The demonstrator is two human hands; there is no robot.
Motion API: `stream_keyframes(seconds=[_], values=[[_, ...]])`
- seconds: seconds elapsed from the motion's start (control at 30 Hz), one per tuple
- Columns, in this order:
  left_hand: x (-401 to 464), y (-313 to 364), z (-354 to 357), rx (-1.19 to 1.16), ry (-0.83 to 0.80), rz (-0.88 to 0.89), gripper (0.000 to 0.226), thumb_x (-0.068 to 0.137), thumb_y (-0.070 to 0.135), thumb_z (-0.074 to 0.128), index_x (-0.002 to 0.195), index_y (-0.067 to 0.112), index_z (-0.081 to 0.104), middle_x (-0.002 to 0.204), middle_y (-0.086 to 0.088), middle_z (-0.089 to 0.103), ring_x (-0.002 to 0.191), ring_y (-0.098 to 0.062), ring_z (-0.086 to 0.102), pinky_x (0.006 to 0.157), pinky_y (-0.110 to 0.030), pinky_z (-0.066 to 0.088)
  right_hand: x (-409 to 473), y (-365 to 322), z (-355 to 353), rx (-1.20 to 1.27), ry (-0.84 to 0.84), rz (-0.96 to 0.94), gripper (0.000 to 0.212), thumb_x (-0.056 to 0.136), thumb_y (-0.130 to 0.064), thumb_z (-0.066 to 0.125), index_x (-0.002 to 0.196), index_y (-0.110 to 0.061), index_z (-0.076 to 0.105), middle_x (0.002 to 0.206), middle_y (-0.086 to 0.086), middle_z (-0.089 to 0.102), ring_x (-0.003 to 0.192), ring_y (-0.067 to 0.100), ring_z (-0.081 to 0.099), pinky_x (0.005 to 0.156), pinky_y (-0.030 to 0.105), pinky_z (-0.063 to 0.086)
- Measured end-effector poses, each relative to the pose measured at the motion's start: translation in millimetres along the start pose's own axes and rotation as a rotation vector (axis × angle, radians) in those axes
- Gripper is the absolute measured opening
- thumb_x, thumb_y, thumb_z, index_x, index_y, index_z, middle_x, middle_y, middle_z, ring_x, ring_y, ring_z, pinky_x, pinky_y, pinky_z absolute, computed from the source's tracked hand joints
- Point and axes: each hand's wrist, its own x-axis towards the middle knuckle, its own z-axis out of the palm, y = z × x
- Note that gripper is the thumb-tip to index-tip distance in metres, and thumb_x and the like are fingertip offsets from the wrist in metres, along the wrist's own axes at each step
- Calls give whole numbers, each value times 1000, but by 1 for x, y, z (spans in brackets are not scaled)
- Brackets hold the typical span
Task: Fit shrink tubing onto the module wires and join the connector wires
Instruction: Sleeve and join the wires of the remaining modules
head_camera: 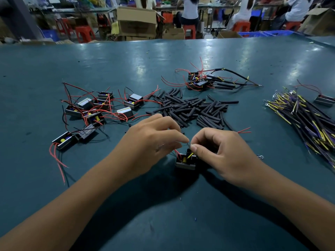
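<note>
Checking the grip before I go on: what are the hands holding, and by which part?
Left hand and right hand each pinch thin wire ends between thumb and fingers, just above the module. Neither grips its body.

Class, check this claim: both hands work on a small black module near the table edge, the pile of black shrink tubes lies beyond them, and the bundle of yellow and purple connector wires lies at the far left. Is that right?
Not quite. The head view shows the bundle of yellow and purple connector wires at the far right, not the left. The rest stands: both hands work on the small black module, with the pile of black shrink tubes beyond.

Two hands [181, 147], one tubing pile [190, 109], one connector-wire bundle [304, 116].
</note>
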Motion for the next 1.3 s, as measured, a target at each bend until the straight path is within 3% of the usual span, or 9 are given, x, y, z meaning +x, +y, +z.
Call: stream_keyframes(seconds=[0.23,0.43,0.57,0.67,0.83,0.97,1.07,1.2,1.3], values=[[5,-6,1,102,25,170,9,93,20,70,88,15,77,91,-1,67,75,-23,52,64,-38,47,0,-1,1,-26,-13,-37,13,92,-24,68,80,-30,64,70,-10,65,60,5,56,56,17,44],[6,-4,3,86,-17,156,11,96,21,67,91,13,74,92,-2,64,80,-22,52,69,-35,45,-1,-2,1,-50,-20,-57,13,92,-16,68,83,-25,65,71,-9,65,63,9,58,60,18,44],[2,3,3,-219,-92,-90,8,93,21,69,88,15,70,85,8,59,80,-7,52,72,-22,41,-2,-5,1,-95,-6,-95,10,92,-15,69,84,-20,66,72,-12,64,67,10,60,61,19,45],[3,9,3,-438,-165,-366,14,94,22,68,82,15,69,67,15,57,58,-2,48,55,-13,34,-2,-7,0,-123,-4,-125,7,92,-16,69,85,-18,67,74,-14,63,70,7,60,63,13,41],[7,16,6,-792,-252,-861,24,88,18,65,65,14,64,59,0,45,51,-11,30,48,-22,25,-2,-7,1,-154,-23,-147,5,91,-20,66,86,-19,67,76,-15,63,73,8,59,65,13,40],[8,19,6,-950,-307,-973,18,87,17,62,70,14,64,60,0,44,51,-11,29,44,-18,24,-2,-8,3,-128,-27,-131,7,90,-26,64,85,-22,67,75,-17,63,73,6,60,64,12,40],[5,14,3,-782,-276,-810,20,89,22,69,70,18,67,60,7,53,50,-6,37,48,-17,30,-2,-7,2,-99,-17,-109,7,92,-24,67,85,-21,67,74,-13,65,72,10,62,63,21,46],[2,0,-7,-304,-198,-257,12,87,30,75,97,26,69,88,14,59,74,-5,51,66,-12,37,-2,-4,-3,-61,-27,-56,10,93,-22,68,84,-24,66,73,-8,67,65,16,61,63,37,48],[1,-4,-7,-204,-158,-98,17,88,27,75,102,20,71,97,7,59,85,-4,53,73,-27,48,-2,-4,-2,-57,-32,-58,12,93,-19,68,83,-25,65,72,-8,66,66,14,61,63,31,49]])
